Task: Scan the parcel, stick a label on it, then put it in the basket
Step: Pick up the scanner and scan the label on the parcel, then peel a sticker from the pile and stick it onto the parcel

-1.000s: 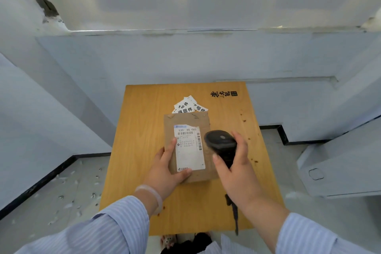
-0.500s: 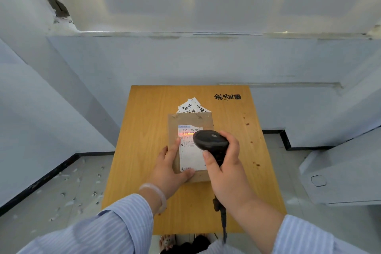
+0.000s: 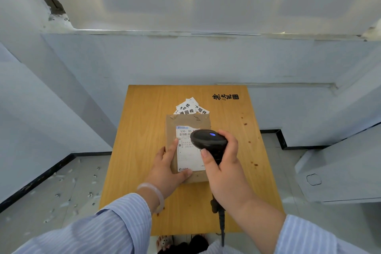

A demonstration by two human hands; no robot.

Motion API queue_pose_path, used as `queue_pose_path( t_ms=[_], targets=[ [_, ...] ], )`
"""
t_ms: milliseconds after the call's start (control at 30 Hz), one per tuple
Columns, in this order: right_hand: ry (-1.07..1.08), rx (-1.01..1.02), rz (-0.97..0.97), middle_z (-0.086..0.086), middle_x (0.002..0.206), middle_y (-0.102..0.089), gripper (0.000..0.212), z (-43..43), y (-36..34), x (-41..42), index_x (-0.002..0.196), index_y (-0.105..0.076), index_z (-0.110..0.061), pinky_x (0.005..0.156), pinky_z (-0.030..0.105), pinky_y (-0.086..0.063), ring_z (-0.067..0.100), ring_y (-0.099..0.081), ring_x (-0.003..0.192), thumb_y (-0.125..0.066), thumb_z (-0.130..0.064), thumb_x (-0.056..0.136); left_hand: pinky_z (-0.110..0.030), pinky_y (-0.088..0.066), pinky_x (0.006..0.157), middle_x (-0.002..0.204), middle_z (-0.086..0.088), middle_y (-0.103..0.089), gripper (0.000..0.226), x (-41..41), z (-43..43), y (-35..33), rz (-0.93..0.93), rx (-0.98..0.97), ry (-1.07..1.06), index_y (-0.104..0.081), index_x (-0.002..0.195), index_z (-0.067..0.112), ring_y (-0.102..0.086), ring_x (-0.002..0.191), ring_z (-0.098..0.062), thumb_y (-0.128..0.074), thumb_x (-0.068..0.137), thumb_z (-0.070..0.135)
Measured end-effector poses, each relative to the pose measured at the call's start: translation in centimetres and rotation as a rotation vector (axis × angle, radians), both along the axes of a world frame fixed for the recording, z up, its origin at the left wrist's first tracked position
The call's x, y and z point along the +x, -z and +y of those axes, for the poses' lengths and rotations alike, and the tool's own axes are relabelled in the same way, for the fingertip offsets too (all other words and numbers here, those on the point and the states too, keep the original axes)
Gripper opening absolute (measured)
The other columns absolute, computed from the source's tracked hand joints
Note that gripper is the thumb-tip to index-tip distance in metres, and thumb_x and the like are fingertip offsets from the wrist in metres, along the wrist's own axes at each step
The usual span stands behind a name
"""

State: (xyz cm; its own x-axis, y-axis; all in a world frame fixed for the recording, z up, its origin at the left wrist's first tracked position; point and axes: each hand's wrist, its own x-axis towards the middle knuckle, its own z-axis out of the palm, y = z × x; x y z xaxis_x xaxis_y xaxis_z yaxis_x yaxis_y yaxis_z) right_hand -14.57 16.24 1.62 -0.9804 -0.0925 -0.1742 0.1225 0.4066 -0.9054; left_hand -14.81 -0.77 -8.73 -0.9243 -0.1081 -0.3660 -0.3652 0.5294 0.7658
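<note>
A flat brown parcel (image 3: 188, 123) with a white shipping label (image 3: 186, 154) lies on the wooden table (image 3: 144, 130). My left hand (image 3: 168, 168) grips the parcel's near left edge, thumb on the label. My right hand (image 3: 223, 169) holds a black barcode scanner (image 3: 208, 140) just above the label's right side; a blue light glows on the scanner's head. Its cable (image 3: 221, 225) hangs off the table's near edge. Several white stickers with black characters (image 3: 190, 107) lie just beyond the parcel, partly tucked behind it. No basket is in view.
The table stands against a pale wall, with a black printed mark (image 3: 224, 97) at its far right corner. A grey-white box-like unit (image 3: 338, 173) sits on the floor to the right. Paper scraps (image 3: 68, 189) litter the floor on the left.
The scanner has moved left over the label's barcode area. A red scan line showed on the barcode half a second ago; now it is gone and a blue light shines on the scanner.
</note>
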Motion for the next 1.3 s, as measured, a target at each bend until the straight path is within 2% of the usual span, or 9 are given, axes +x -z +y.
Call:
queue_pose_path(
  t_ms=[233,467,667,767,867,933,1033,1167,1300],
  targets=[
    [0.060,0.100,-0.060,-0.016,0.110,-0.056,0.056,1.5,2.4,-1.4,0.140,-0.020,-0.041,0.066,0.012,-0.043,0.001,-0.057,0.092,-0.052,-0.041,0.094,-0.038,-0.038,0.108,0.154,-0.001,-0.022,0.097,0.7,-0.6,0.1,-0.033,0.000,0.024,-0.007,0.143,0.059,-0.034,0.134,-0.022,-0.074,0.074,0.048],
    [0.185,0.255,-0.233,-0.004,0.112,-0.054,0.059,4.7,7.7,-2.8,0.142,-0.023,-0.035,0.076,0.035,-0.052,0.018,-0.058,0.093,-0.057,-0.035,0.093,-0.037,-0.041,0.105,0.149,0.004,-0.026,0.095,2.5,-1.8,0.5,-0.091,0.016,0.100,-0.001,0.134,0.069,-0.038,0.128,-0.019,-0.071,0.072,0.056],
    [0.137,0.344,-0.314,-0.003,0.097,-0.055,0.063,4.9,10.5,-3.2,0.139,-0.026,-0.027,0.068,0.032,-0.051,0.017,-0.056,0.077,-0.064,-0.033,0.090,-0.030,-0.039,0.103,0.149,0.006,-0.025,0.112,3.4,-0.7,0.3,-0.114,-0.006,0.104,0.014,0.139,0.060,-0.038,0.124,-0.012,-0.073,0.069,0.058],
    [0.102,0.352,-0.332,0.005,0.110,-0.063,0.066,5.0,11.0,-3.4,0.136,-0.029,-0.026,0.074,0.033,-0.052,0.018,-0.057,0.081,-0.070,-0.032,0.085,-0.028,-0.039,0.099,0.148,0.008,-0.027,0.124,3.1,-1.0,0.2,-0.136,-0.004,0.093,0.021,0.141,0.051,-0.039,0.116,-0.007,-0.075,0.065,0.060],
    [0.049,0.364,-0.355,0.003,0.116,-0.061,0.074,5.4,10.5,-3.8,0.138,-0.027,-0.026,0.077,0.030,-0.050,0.018,-0.057,0.092,-0.072,-0.041,0.082,-0.035,-0.042,0.101,0.151,0.008,-0.024,0.121,2.1,-2.1,-0.1,-0.172,-0.002,0.102,0.023,0.143,0.048,-0.041,0.126,-0.013,-0.068,0.065,0.069],
    [0.038,0.379,-0.362,0.000,0.117,-0.057,0.075,6.1,9.8,-3.8,0.141,-0.025,-0.029,0.079,0.030,-0.049,0.018,-0.058,0.101,-0.064,-0.055,0.083,-0.040,-0.040,0.104,0.154,0.006,-0.022,0.106,1.0,-3.1,-0.8,-0.152,0.025,0.046,0.013,0.147,0.046,-0.040,0.131,-0.015,-0.055,0.071,0.073],
    [0.044,0.508,-0.274,-0.002,0.116,-0.055,0.069,7.7,8.6,-4.5,0.141,-0.031,-0.031,0.083,0.035,-0.052,0.017,-0.057,0.103,-0.049,-0.066,0.084,-0.032,-0.036,0.101,0.151,0.007,-0.031,0.073,-1.7,-5.1,-2.0,-0.083,0.083,-0.088,-0.019,0.150,0.039,-0.041,0.123,-0.008,-0.043,0.085,0.062],
    [-0.035,0.556,-0.152,-0.006,0.107,-0.055,0.048,7.5,7.9,-9.1,0.135,-0.047,-0.027,0.083,0.033,-0.051,0.010,-0.056,0.089,-0.051,-0.048,0.092,-0.018,-0.038,0.080,0.122,0.006,-0.057,0.038,-7.4,-7.2,-2.1,-0.043,0.009,-0.111,-0.054,0.132,0.024,-0.055,0.109,-0.012,-0.053,0.095,0.033],
    [-0.264,0.591,-0.129,-0.004,0.114,-0.058,0.032,3.9,8.8,-15.8,0.127,-0.058,-0.028,0.085,0.026,-0.046,0.010,-0.057,0.094,-0.051,-0.032,0.096,-0.019,-0.037,0.077,0.112,0.007,-0.062,0.028,-13.5,-7.5,-0.4,-0.057,-0.072,0.003,-0.062,0.122,0.025,-0.057,0.099,-0.011,-0.056,0.094,0.027]
  ],
)
